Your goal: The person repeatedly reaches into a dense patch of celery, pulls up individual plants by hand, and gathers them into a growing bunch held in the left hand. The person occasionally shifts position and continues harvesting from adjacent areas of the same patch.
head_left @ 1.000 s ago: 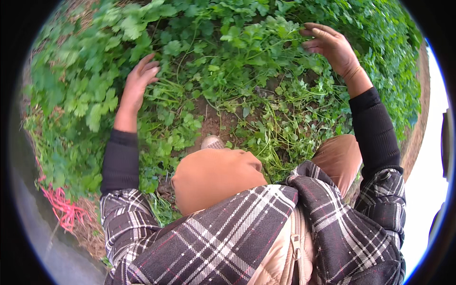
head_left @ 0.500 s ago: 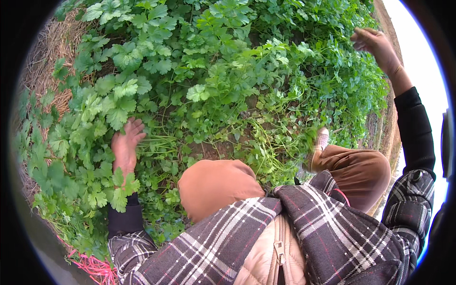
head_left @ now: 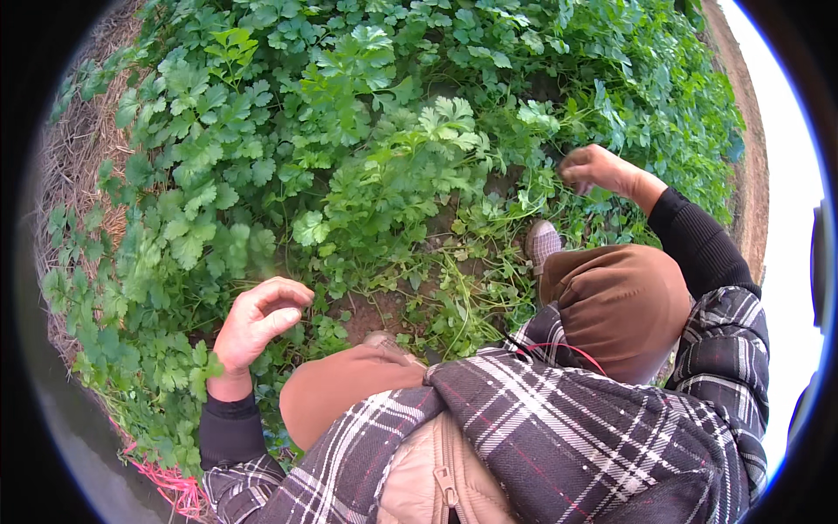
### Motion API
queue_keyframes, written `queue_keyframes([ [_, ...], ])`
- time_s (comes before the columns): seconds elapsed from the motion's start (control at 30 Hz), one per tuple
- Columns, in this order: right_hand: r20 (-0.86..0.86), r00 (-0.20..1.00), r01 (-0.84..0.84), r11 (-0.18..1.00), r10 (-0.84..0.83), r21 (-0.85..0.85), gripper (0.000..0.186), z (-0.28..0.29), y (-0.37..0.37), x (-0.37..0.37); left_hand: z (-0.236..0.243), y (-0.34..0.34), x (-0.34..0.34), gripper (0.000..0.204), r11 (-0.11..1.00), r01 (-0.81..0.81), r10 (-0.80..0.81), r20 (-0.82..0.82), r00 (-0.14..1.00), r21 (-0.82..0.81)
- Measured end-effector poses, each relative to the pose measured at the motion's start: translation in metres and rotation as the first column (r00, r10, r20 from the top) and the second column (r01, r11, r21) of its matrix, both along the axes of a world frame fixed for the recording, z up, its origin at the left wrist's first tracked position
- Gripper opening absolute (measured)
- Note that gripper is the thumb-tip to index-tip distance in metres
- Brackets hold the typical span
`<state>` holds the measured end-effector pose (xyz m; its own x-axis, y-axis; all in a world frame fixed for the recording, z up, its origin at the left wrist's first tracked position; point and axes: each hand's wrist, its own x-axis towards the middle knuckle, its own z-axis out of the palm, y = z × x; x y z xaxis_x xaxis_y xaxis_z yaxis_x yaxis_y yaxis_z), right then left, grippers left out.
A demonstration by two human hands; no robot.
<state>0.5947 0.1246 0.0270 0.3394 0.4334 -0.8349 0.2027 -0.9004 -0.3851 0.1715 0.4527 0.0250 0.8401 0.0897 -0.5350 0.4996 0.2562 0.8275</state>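
Leafy green plants with lobed leaves, like celery or parsley (head_left: 349,79), grow densely in front of me. My left hand (head_left: 262,323) is over the foliage at the left, its fingers bent and the thumb apart, with nothing in it. Farther out at the right, my right hand (head_left: 602,170) hangs just above the leaves. Its fingers curl downward and their tips are smeared and dark, so whether they hold anything cannot be made out. Thin trailing stems (head_left: 454,297) lie low between my knees.
Bare brown soil (head_left: 371,314) shows near my left shoe (head_left: 388,343). My right shoe (head_left: 543,240) stands among the stems. Dry straw (head_left: 87,166) borders the bed at the left, and pink string (head_left: 170,485) lies at the lower left. A dirt strip (head_left: 746,148) runs along the right.
My right hand has come down and inward from its raised position at the far right. My left hand has drawn out of the leaves and nearer to me. My body has shifted, uncovering more soil.
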Motion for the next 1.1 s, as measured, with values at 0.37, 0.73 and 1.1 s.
queue_keyframes([
  [0.37, 0.493, 0.194, -0.973, 0.232, 0.848, -0.016, 0.029, -0.102, 0.029, 0.109, 0.021, -0.106, 0.286, 0.038, 0.642, -0.093, 0.202, -0.051, 0.978, 0.761],
  [0.73, 0.482, 0.696, -0.661, 0.214, 0.533, 0.719, 0.02, -0.134, 0.008, 0.177, -0.05, -0.279, 0.322, 0.037, 0.524, 0.647, -0.41, -0.502, 0.762, 0.554],
  [1.1, -0.493, 0.809, 0.565, 0.654, -0.32, 0.503, 0.053, -0.174, 0.162, 0.286, -0.028, -0.296, 0.304, 0.035, 0.588, 0.412, 0.044, -0.536, 0.843, 0.696],
])
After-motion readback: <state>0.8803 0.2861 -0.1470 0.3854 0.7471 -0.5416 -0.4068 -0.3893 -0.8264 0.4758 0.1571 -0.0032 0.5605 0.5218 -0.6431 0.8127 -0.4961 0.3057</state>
